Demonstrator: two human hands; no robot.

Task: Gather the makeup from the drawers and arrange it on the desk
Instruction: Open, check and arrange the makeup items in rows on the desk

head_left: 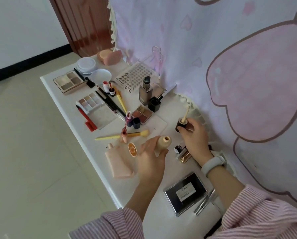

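Bottle open, cap off, over desk [61, 94].
L hand [150, 156] grips bottle [162, 144]; R hand [193, 135] pinches cap [181, 125], wand up.

Just the one view here, a wide-angle head cam worn by the person, so it looked forward and steeply down from above the near end of the white desk [61, 94]. The desk ran diagonally away from the camera toward the upper left, with the floor beyond its left edge and a pink printed curtain [213, 49] hanging along its right edge. The camera sat close to the desk: both striped sleeves filled the bottom of the shot, and the desk's far end looked small. Edges bent a bit from the lens. With no second view, there was nothing shared.
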